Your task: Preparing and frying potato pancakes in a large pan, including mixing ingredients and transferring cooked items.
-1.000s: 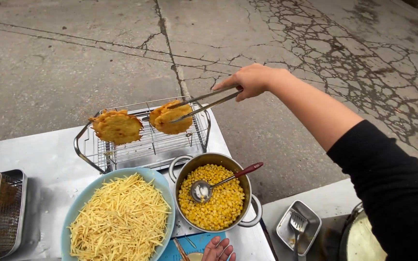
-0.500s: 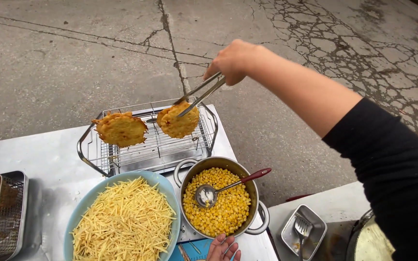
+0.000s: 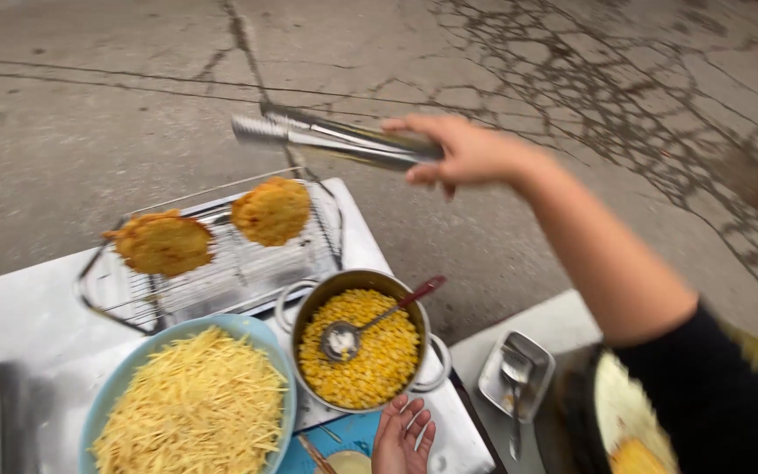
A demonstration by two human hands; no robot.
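Observation:
My right hand (image 3: pixel 467 154) is raised above the table's far right corner, shut on metal tongs (image 3: pixel 335 140) that point left with nothing in them. Below the tongs, two golden fried fritters (image 3: pixel 271 211) (image 3: pixel 161 244) rest upright in a wire draining rack (image 3: pixel 221 281). My left hand (image 3: pixel 403 434) lies flat with fingers apart at the table's near edge, just in front of a steel pot of corn kernels (image 3: pixel 363 347) with a ladle (image 3: pixel 344 338) in it.
A light blue bowl (image 3: pixel 190 408) of shredded yellow strips sits left of the pot. A small steel tray (image 3: pixel 515 377) with a utensil and a dark pan (image 3: pixel 625 421) are at the lower right. Cracked concrete ground lies beyond the steel table (image 3: pixel 28 316).
The tongs have let go of the right fritter, which now stands in the rack. My right hand has lifted the tongs up and away to the right.

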